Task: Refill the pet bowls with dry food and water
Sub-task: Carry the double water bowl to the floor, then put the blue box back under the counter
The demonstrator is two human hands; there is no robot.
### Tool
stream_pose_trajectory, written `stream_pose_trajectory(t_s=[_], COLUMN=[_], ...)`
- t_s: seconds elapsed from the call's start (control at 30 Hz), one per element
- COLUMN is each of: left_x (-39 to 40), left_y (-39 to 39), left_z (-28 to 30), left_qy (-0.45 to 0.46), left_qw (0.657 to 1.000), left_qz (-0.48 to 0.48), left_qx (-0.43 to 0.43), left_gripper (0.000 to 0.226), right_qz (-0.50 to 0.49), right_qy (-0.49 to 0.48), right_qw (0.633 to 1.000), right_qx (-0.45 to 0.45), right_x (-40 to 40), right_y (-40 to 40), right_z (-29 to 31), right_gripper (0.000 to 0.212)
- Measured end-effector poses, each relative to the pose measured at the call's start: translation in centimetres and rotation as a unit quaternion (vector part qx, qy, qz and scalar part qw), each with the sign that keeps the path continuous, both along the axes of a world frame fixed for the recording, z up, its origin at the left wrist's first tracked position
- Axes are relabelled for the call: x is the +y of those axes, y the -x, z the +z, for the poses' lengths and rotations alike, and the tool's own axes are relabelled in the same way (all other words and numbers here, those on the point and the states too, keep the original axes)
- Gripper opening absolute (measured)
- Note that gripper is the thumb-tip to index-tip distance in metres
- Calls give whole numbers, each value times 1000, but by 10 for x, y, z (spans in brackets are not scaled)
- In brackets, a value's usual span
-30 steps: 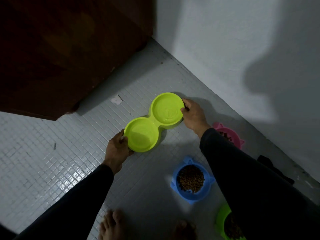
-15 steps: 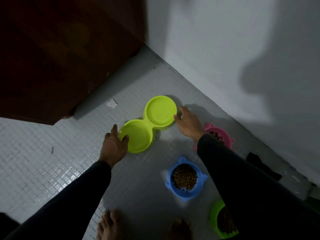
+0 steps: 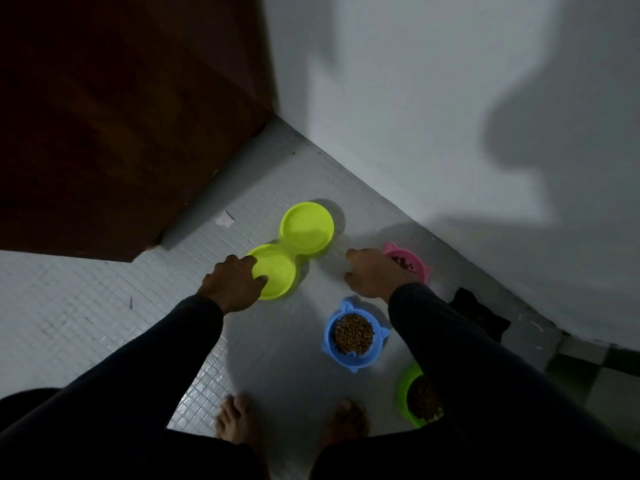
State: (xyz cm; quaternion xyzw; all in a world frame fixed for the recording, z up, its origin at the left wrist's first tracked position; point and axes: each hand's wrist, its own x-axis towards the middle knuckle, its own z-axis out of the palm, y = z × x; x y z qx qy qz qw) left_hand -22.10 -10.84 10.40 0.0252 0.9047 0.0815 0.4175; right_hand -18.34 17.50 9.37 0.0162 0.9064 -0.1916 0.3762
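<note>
Moved: both hands have let go of the double bowl.
Grip: left hand and right hand loose, empty.
Hidden: green bowl beside the blue bowl, half covered by sleeve.

Dim, grainy view — hard shadows on the wall, wide-angle bending at edges.

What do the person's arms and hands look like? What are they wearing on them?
Both arms are covered by long, dark, plain sleeves that end at the wrists; no pattern or marking shows in the dim light. The left hand and the right hand are bare: no gloves, and no ring, watch or bracelet can be seen.
</note>
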Motion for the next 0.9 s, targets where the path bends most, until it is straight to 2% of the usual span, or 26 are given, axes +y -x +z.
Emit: stream_pose_trajectory(t_s=[0.13,0.27,0.6,0.77,0.9], left_x=[9,18,51,69,80], left_y=[-1,-3,-19,-25,-25], left_z=[53,115,298,392,459], left_qy=[16,21,-2,-16,-27], left_qw=[997,995,991,986,981], left_qz=[-64,-94,-131,-165,-190], left_qx=[-26,-25,-16,1,22], left_gripper=[62,60,52,49,49], right_qz=[15,16,-97,-140,-131], right_qy=[-37,-42,-11,-16,-1], right_qw=[999,999,994,990,991], right_qx=[-4,-18,-55,-26,32], right_x=[4,10,26,35,40], right_y=[-17,-30,-75,-94,-105], right_z=[56,120,315,415,490], right_gripper=[26,31,43,38,37])
